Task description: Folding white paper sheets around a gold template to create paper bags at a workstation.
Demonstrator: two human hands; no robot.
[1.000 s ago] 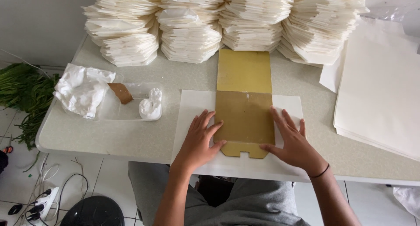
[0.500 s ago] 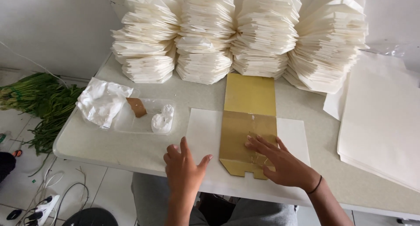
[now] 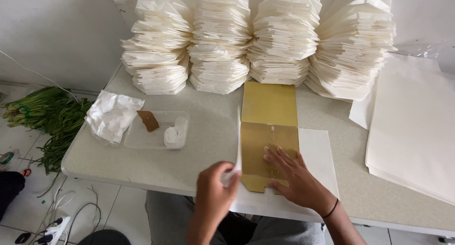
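Note:
A gold cardboard template (image 3: 269, 131) lies on a white paper sheet (image 3: 318, 155) at the table's front edge. My right hand (image 3: 295, 176) presses flat on the template's lower half, fingers spread. My left hand (image 3: 215, 188) pinches the sheet's left edge and holds it lifted upright beside the template, so the flap (image 3: 238, 145) stands on edge.
Several tall stacks of folded white paper (image 3: 258, 41) line the wall behind. A pile of flat white sheets (image 3: 414, 126) lies at the right. A clear tray (image 3: 159, 131) with white paste and a brown scrap sits left, beside crumpled plastic (image 3: 112, 114). Green stalks (image 3: 42, 117) lie on the floor.
My left hand left the table, took the sheet's left edge and raised it upright against the template. My right hand moved onto the template's lower half. The camera shifted closer and leftward.

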